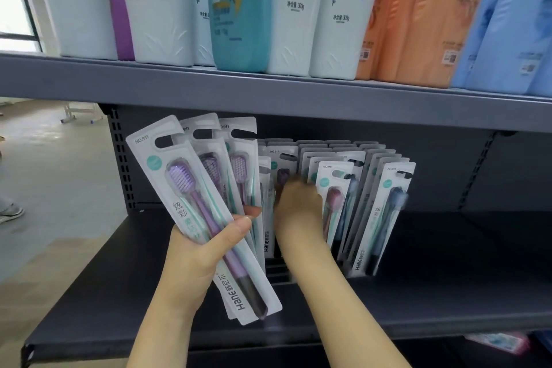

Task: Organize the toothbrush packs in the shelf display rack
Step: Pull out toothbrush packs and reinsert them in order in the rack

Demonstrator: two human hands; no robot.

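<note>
My left hand (197,251) grips a fan of three purple toothbrush packs (191,188), held tilted in front of the lower shelf. My right hand (298,206) reaches into the display rack (277,270), its fingers blurred and hidden among the upright packs there. Whether it holds a pack cannot be made out. The rack holds several rows of packs: a dark purple one (282,164) by my fingers, a red one (333,197) just right of my hand, and a blue one (388,209) at the right end.
The dark lower shelf (448,284) stretches to the right of the rack. The upper shelf (268,89) carries white, teal, orange and blue bottles (242,9) overhead. At the left is open floor with someone's shoe (10,213).
</note>
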